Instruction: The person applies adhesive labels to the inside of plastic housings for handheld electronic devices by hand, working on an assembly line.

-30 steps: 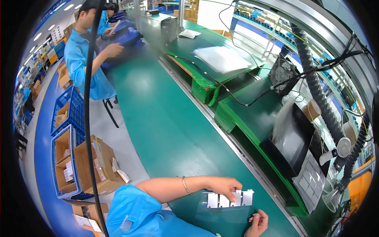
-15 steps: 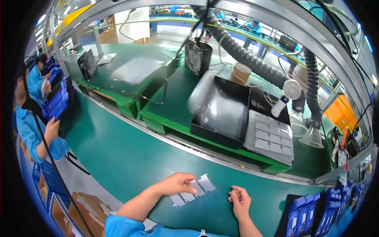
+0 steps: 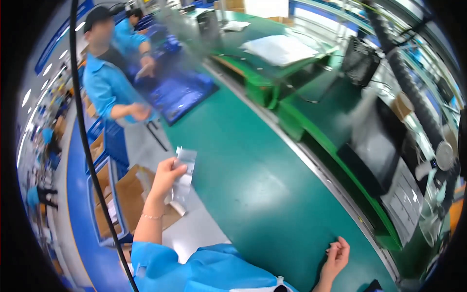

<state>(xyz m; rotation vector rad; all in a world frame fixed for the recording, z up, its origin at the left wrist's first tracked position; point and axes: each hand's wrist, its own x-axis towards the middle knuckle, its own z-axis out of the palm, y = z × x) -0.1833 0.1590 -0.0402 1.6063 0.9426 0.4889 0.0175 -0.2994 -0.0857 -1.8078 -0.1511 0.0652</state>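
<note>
My left hand is raised off the left edge of the green conveyor belt and pinches a strip of small clear plastic bags that hangs down from the fingers. My right hand rests on the belt at the lower right, fingers loosely curled, holding nothing. Blue sleeves cover my upper arms at the bottom of the view.
A co-worker in a blue top stands at the far left by a dark blue tray. Cardboard boxes and blue crates sit on the floor to the left. A black monitor, corrugated hose and raised green shelf line the right.
My left hand lifted the bag strip off the belt and swung it out to the left. The view turned left; my right hand stays on the belt.
</note>
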